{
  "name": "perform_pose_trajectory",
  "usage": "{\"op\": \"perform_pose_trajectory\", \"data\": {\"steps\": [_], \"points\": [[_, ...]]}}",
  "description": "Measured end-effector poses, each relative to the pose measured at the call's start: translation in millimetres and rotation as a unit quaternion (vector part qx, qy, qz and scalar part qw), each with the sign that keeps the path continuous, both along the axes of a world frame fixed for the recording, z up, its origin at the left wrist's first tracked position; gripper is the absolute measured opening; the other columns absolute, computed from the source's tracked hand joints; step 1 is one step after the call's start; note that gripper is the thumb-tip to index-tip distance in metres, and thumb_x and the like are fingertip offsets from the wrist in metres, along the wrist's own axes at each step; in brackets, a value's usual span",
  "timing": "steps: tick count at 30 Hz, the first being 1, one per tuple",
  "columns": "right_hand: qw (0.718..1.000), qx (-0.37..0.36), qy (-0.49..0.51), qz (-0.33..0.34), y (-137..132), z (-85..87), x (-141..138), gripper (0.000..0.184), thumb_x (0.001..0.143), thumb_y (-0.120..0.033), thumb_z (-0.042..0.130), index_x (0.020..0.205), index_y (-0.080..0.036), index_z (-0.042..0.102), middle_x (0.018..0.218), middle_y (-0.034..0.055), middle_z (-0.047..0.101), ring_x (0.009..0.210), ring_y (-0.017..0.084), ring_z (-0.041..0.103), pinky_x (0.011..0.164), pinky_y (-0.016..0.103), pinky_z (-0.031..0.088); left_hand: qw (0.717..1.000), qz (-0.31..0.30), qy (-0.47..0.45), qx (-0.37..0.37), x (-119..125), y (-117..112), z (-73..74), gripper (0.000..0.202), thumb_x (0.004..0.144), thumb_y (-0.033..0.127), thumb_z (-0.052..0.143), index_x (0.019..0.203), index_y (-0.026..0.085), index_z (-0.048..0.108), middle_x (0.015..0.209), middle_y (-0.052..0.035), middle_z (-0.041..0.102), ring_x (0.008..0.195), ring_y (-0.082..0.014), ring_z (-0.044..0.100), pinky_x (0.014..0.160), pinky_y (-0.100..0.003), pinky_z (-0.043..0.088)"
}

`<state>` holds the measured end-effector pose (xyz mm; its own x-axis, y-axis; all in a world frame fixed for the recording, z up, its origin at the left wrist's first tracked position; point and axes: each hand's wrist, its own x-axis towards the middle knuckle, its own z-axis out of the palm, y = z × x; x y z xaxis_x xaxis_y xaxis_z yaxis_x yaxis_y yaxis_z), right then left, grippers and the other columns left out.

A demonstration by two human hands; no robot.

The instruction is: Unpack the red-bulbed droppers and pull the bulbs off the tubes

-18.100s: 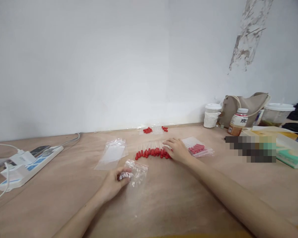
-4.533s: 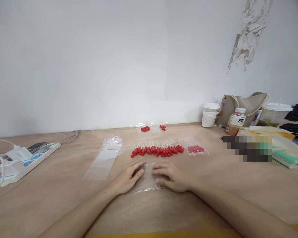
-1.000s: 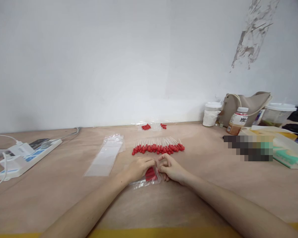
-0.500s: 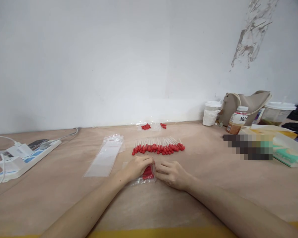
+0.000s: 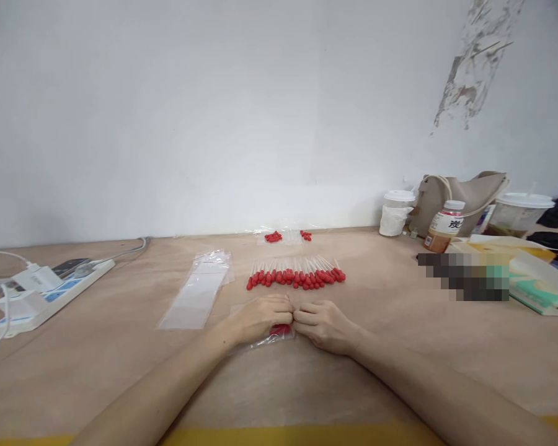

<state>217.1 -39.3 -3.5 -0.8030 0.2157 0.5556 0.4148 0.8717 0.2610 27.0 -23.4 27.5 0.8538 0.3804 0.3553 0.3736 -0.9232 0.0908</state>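
A small clear plastic bag [image 5: 261, 341] with red pieces [image 5: 280, 329] inside lies in front of me. My left hand [image 5: 260, 318] covers much of it, fingers closed on its right end. Meeting it there, my right hand [image 5: 323, 326] pinches the bag's right edge, fingertips against those of the left. Both hands hide most of the bag. Just beyond them is a row of thin pale sticks with red rounded tips [image 5: 297, 279], tips toward me. To the left lies a stack of flat clear zip bags [image 5: 196, 297].
Clear bags with red-tipped pieces [image 5: 274, 236] lie by the wall. At left is a white power strip [image 5: 60, 297] with plugs and cables. On the right stand a lidded cup [image 5: 395, 214], a bottle [image 5: 444, 226], a grey bag [image 5: 469, 192] and a tissue pack [image 5: 542, 291].
My left hand has shifted slightly right and lowered its fingers over the bag, covering more of the red pieces. My right hand stays at the bag's edge, closer to the left fingertips.
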Motion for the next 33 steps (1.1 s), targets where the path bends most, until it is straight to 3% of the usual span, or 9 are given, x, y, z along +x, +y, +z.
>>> {"op": "perform_pose_trajectory", "data": {"steps": [3,8,13,17,20,23,25,28,33], "points": [[1.000,-0.028,-0.003,0.013,0.9,3.9,1.0,0.030,0.088,-0.011,0.029,0.075,-0.017,0.056,0.074,0.0025,0.058,0.077,0.012,0.051,0.069,0.024,0.040,0.994,-0.067,0.082,0.015,-0.4,0.0,7.6,0.036,0.090,0.014,0.030,0.066,0.019,0.056,0.079,-0.0005,0.062,0.078,-0.0125,0.056,0.088,-0.027,0.040],[0.994,-0.110,0.008,0.016,-0.7,9.6,2.5,0.023,0.083,-0.009,0.035,0.080,-0.017,0.056,0.083,0.0043,0.060,0.093,0.016,0.048,0.084,0.029,0.037,0.979,-0.054,0.144,0.131,-5.0,-0.1,27.6,0.027,0.091,0.011,0.030,0.083,0.017,0.055,0.097,-0.0023,0.061,0.099,-0.0132,0.052,0.099,-0.031,0.031],[0.961,-0.262,0.079,-0.047,-3.7,7.2,5.0,0.012,0.080,-0.027,0.049,0.082,-0.018,0.056,0.082,0.0033,0.059,0.083,0.016,0.048,0.078,0.033,0.038,0.972,-0.048,0.144,0.180,-9.4,-0.5,31.0,0.023,0.090,0.013,0.033,0.091,0.018,0.055,0.108,-0.0043,0.058,0.111,-0.0163,0.046,0.100,-0.035,0.031],[0.902,-0.393,0.170,-0.054,-0.4,1.1,0.5,0.022,0.086,-0.024,0.039,0.084,-0.020,0.061,0.082,0.0008,0.062,0.082,0.015,0.051,0.079,0.031,0.039,0.991,-0.020,0.080,0.105,-12.1,-2.8,25.2,0.025,0.091,0.017,0.032,0.102,0.021,0.053,0.109,-0.0041,0.057,0.110,-0.0168,0.046,0.096,-0.035,0.035],[0.846,-0.474,0.240,-0.045,2.2,-1.9,-4.5,0.019,0.080,-0.026,0.050,0.092,-0.019,0.063,0.088,0.0026,0.064,0.080,0.015,0.056,0.075,0.027,0.043,0.999,0.046,-0.001,-0.021,-23.9,-10.2,19.2,0.028,0.089,0.027,0.038,0.115,0.020,0.046,0.113,-0.0065,0.054,0.107,-0.0170,0.048,0.091,-0.032,0.040],[0.802,-0.545,0.244,-0.011,4.5,-4.0,-5.3,0.028,0.074,-0.029,0.059,0.099,-0.017,0.062,0.089,0.0030,0.065,0.079,0.015,0.058,0.074,0.027,0.045,0.985,0.100,0.000,-0.141,-45.5,-22.5,9.0,0.052,0.083,0.038,0.048,0.129,0.020,0.031,0.124,-0.0092,0.046,0.113,-0.0209,0.044,0.093,-0.035,0.040],[0.803,-0.545,0.243,-0.001,6.8,-6.0,-4.4,0.041,0.068,-0.030,0.065,0.106,-0.017,0.058,0.086,0.0021,0.065,0.079,0.016,0.058,0.077,0.029,0.044,0.976,0.126,0.013,-0.178,-58.6,-30.0,0.0,0.061,0.082,0.041,0.049,0.133,0.021,0.024,0.133,-0.0096,0.039,0.118,-0.0235,0.039,0.097,-0.039,0.036],[0.828,-0.502,0.249,-0.008,9.4,-7.4,-4.5,0.057,0.060,-0.031,0.072,0.112,-0.018,0.055,0.082,0.0011,0.063,0.076,0.016,0.057,0.076,0.029,0.043,0.969,0.152,-0.015,-0.196,-66.7,-34.5,-11.5,0.059,0.084,0.041,0.045,0.135,0.023,0.021,0.136,-0.0086,0.035,0.121,-0.0236,0.036,0.100,-0.041,0.032],[0.892,-0.394,0.216,-0.050,4.8,-0.3,-12.3,0.034,0.058,-0.033,0.073,0.089,-0.020,0.065,0.079,0.0008,0.059,0.072,0.015,0.052,0.066,0.025,0.040,0.963,0.163,-0.042,-0.208,-56.9,-30.5,-15.3,0.053,0.085,0.039,0.043,0.134,0.026,0.025,0.134,-0.0041,0.039,0.121,-0.0210,0.037,0.101,-0.039,0.031]]}}
